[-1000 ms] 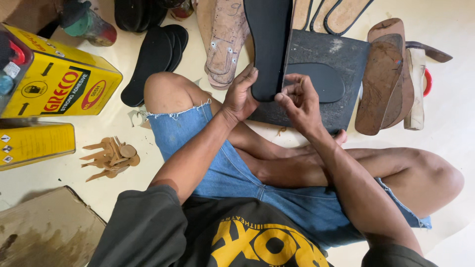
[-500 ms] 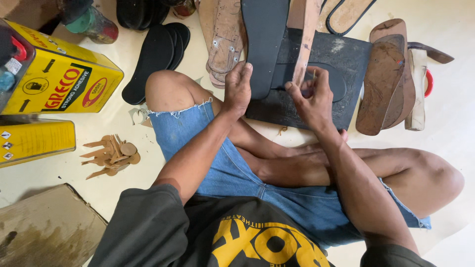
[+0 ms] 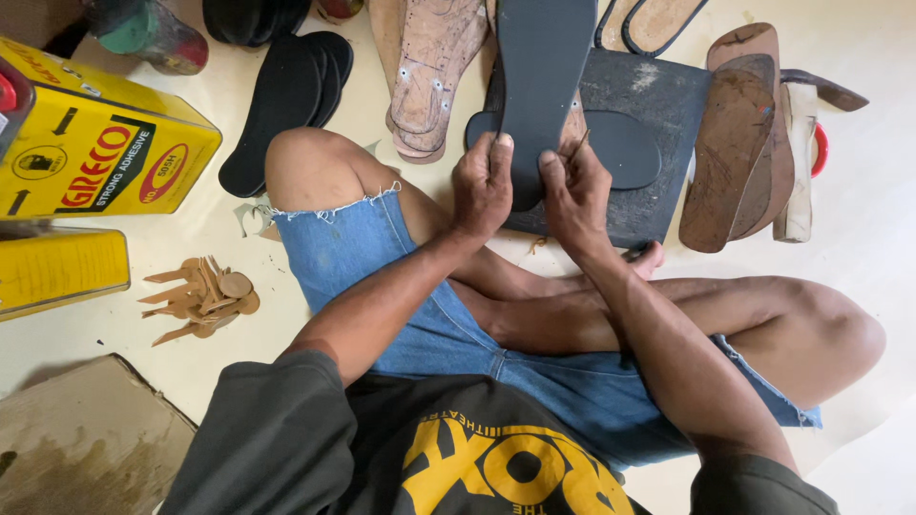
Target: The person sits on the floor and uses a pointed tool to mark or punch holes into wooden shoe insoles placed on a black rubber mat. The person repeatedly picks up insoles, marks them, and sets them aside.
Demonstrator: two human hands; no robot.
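Person sat cross-legged on the pale floor [image 3: 887, 114], gear spread round within arm's reach. Biggest item: dark rubber sheet [image 3: 658, 124] flat in front of the knees, a sole-shaped outline in it, prob. serving as a work mat. Left of that, a yellow adhesive tin [image 3: 105, 153] on its side w/ a second yellow tin [image 3: 57, 272] below it, both well apart from the hands. Brown soles [image 3: 739, 143] stacked on the sheet's right edge; a pale wooden sole pattern [image 3: 429, 67] and black insoles [image 3: 286, 91] lay beyond the left knee. Cardboard [image 3: 67, 448] at the near left corner. Small tan cut-outs [image 3: 205, 298] in a heap by the left thigh.

Black sole [image 3: 544, 67] was held up on end over the sheet, heel end down between both hands, long side running away from the person, likely so its edge could be worked at close range. Left hand [image 3: 482, 186] closed on the heel's left edge, thumb on top, fingers curled under. Right hand [image 3: 572, 191] closed narrow on the right edge, pinching a thin stick-like thing too; couldn't tell what it was.
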